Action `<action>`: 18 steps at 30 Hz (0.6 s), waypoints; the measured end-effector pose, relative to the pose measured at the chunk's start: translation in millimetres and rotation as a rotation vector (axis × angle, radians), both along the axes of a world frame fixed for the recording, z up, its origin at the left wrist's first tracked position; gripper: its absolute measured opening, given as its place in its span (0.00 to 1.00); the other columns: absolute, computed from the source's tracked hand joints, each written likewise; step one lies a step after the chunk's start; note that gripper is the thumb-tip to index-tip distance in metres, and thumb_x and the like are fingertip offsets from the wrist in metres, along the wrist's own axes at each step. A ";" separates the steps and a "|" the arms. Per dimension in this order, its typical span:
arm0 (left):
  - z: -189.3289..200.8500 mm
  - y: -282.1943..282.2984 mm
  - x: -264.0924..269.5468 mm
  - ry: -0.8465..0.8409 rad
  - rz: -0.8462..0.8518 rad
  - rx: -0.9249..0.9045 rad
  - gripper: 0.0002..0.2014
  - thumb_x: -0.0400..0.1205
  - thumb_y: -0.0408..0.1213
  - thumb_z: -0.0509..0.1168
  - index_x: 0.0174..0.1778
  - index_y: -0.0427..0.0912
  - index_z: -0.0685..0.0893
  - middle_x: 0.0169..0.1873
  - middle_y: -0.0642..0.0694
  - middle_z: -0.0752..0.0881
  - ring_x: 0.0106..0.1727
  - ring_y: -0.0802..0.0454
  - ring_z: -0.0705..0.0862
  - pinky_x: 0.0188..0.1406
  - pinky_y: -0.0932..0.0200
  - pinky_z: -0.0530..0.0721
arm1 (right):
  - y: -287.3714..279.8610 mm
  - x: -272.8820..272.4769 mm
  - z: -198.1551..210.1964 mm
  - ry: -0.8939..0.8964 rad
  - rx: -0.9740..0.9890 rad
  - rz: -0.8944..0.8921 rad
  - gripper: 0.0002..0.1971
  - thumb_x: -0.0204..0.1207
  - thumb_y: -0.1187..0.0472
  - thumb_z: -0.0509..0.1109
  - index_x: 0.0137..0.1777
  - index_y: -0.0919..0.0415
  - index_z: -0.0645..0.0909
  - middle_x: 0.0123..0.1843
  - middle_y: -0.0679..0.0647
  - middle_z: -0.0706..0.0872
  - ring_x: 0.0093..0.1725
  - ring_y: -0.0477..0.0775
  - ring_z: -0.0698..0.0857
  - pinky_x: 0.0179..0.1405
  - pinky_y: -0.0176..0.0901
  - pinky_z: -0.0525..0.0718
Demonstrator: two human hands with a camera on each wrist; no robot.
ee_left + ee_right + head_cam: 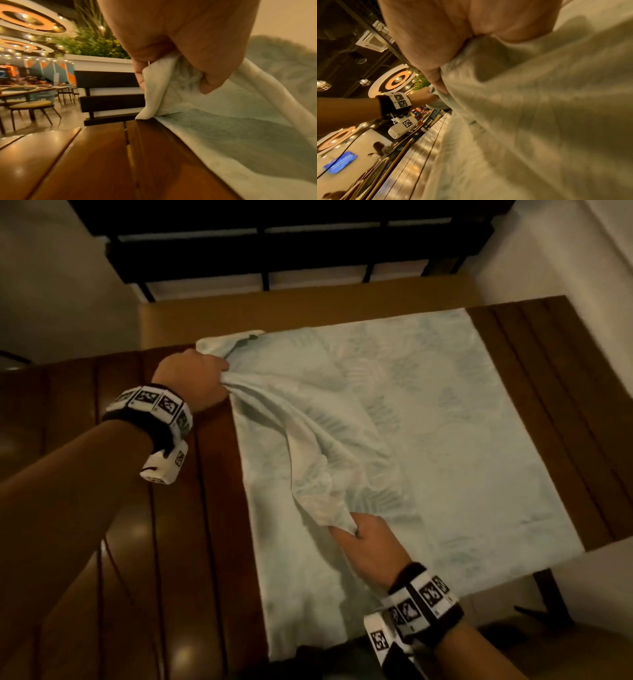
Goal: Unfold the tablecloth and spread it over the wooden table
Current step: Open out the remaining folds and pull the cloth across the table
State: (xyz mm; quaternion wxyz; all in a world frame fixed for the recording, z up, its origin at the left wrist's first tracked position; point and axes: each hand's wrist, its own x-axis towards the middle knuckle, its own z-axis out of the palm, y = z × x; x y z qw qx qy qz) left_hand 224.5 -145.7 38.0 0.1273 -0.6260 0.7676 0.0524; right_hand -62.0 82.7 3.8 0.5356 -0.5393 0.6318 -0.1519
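Note:
A pale tablecloth (428,422) with a faint leaf print lies partly folded on the right half of the dark slatted wooden table (144,542). My left hand (198,381) grips a bunch of its top layer near the far left corner; the left wrist view shows my left hand (185,44) with fingers curled round the tablecloth (240,128) above the table (85,162). My right hand (370,539) grips the same layer near the front, and the fabric hangs lifted between both hands. In the right wrist view my right hand (450,35) clutches the tablecloth (539,108).
A dark slatted bench (274,244) stands beyond the table's far edge. A white wall (582,251) rises on the right. The left wrist view shows chairs (32,106) and other tables off to the left.

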 end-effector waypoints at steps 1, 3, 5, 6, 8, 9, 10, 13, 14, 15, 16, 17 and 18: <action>0.2 7.3 17.0 0.005 0.008 -0.013 0.11 0.80 0.46 0.61 0.50 0.46 0.84 0.47 0.33 0.88 0.47 0.32 0.87 0.42 0.46 0.81 | -0.2 21.6 2.4 0.004 -0.004 0.025 0.23 0.80 0.46 0.67 0.26 0.51 0.65 0.24 0.48 0.69 0.25 0.46 0.67 0.28 0.44 0.66; 3.5 20.2 48.3 0.012 0.012 -0.036 0.10 0.81 0.45 0.61 0.49 0.45 0.84 0.45 0.33 0.89 0.46 0.32 0.87 0.42 0.47 0.79 | 1.0 59.7 7.0 0.015 -0.027 0.090 0.25 0.80 0.48 0.68 0.24 0.50 0.63 0.22 0.45 0.69 0.23 0.43 0.67 0.26 0.40 0.65; 10.2 31.4 74.8 0.020 0.037 -0.064 0.09 0.81 0.44 0.62 0.47 0.44 0.84 0.43 0.34 0.89 0.44 0.32 0.87 0.41 0.48 0.77 | 0.8 90.2 10.3 0.013 -0.035 0.170 0.25 0.82 0.51 0.67 0.23 0.49 0.64 0.18 0.43 0.71 0.20 0.41 0.69 0.24 0.33 0.65; 13.6 37.2 86.2 0.024 0.048 -0.064 0.09 0.80 0.44 0.62 0.46 0.44 0.84 0.42 0.34 0.89 0.43 0.32 0.87 0.40 0.48 0.77 | 0.6 103.0 11.1 0.013 -0.041 0.217 0.24 0.82 0.52 0.67 0.23 0.48 0.65 0.18 0.42 0.73 0.20 0.41 0.71 0.23 0.32 0.67; 19.3 46.0 107.6 0.020 0.076 -0.060 0.06 0.80 0.42 0.63 0.42 0.45 0.81 0.39 0.34 0.88 0.40 0.33 0.87 0.39 0.48 0.79 | -0.2 125.7 9.8 -0.001 -0.051 0.297 0.23 0.82 0.53 0.67 0.25 0.50 0.67 0.20 0.44 0.74 0.22 0.42 0.73 0.24 0.32 0.67; 22.0 49.9 118.0 0.016 0.085 -0.061 0.05 0.79 0.42 0.64 0.40 0.45 0.79 0.38 0.34 0.88 0.39 0.33 0.86 0.38 0.49 0.78 | -0.3 136.1 7.8 -0.006 -0.049 0.330 0.22 0.83 0.53 0.66 0.26 0.53 0.68 0.22 0.46 0.74 0.22 0.43 0.72 0.24 0.34 0.67; 23.7 55.8 129.0 0.011 0.092 -0.053 0.06 0.79 0.41 0.64 0.39 0.45 0.78 0.38 0.34 0.88 0.38 0.33 0.86 0.37 0.50 0.77 | 0.8 145.2 4.1 -0.016 -0.044 0.365 0.22 0.83 0.52 0.66 0.26 0.53 0.68 0.22 0.46 0.73 0.22 0.44 0.72 0.23 0.34 0.67; 23.4 68.2 159.7 -0.043 0.136 -0.035 0.06 0.79 0.41 0.65 0.42 0.43 0.82 0.38 0.34 0.88 0.38 0.33 0.86 0.36 0.50 0.78 | 5.8 174.4 -0.6 -0.054 -0.048 0.480 0.20 0.82 0.51 0.66 0.29 0.57 0.74 0.25 0.48 0.78 0.25 0.45 0.77 0.25 0.34 0.71; 23.1 71.8 168.3 -0.057 0.143 -0.026 0.06 0.79 0.42 0.64 0.43 0.43 0.82 0.38 0.34 0.88 0.39 0.33 0.86 0.36 0.49 0.80 | 9.3 184.6 -1.3 -0.061 -0.048 0.521 0.19 0.82 0.50 0.66 0.31 0.59 0.77 0.27 0.50 0.79 0.27 0.46 0.79 0.27 0.35 0.72; 22.2 74.5 177.3 -0.058 0.138 -0.020 0.06 0.79 0.42 0.64 0.42 0.44 0.82 0.38 0.34 0.88 0.39 0.33 0.86 0.37 0.47 0.81 | 13.3 194.6 -0.4 -0.077 -0.045 0.552 0.19 0.83 0.50 0.65 0.32 0.60 0.77 0.28 0.51 0.80 0.27 0.47 0.80 0.27 0.34 0.73; 22.2 78.4 186.0 -0.050 0.157 -0.010 0.06 0.79 0.43 0.64 0.42 0.45 0.81 0.38 0.35 0.88 0.40 0.33 0.86 0.39 0.45 0.83 | 17.8 204.0 1.5 -0.096 -0.036 0.578 0.19 0.83 0.51 0.64 0.31 0.57 0.76 0.28 0.50 0.79 0.27 0.46 0.79 0.27 0.32 0.72; 20.4 82.0 197.1 -0.054 0.183 -0.011 0.06 0.79 0.44 0.64 0.43 0.45 0.81 0.38 0.35 0.88 0.40 0.33 0.86 0.41 0.44 0.85 | 22.9 213.9 4.1 -0.102 -0.028 0.608 0.20 0.84 0.52 0.64 0.29 0.53 0.74 0.27 0.49 0.77 0.26 0.43 0.76 0.26 0.30 0.71; 19.9 84.7 208.9 -0.070 0.205 -0.013 0.07 0.78 0.45 0.64 0.45 0.46 0.82 0.40 0.35 0.88 0.41 0.33 0.86 0.43 0.43 0.86 | 26.5 224.5 7.7 -0.101 -0.030 0.643 0.20 0.84 0.53 0.64 0.28 0.50 0.71 0.26 0.47 0.75 0.25 0.42 0.74 0.27 0.30 0.69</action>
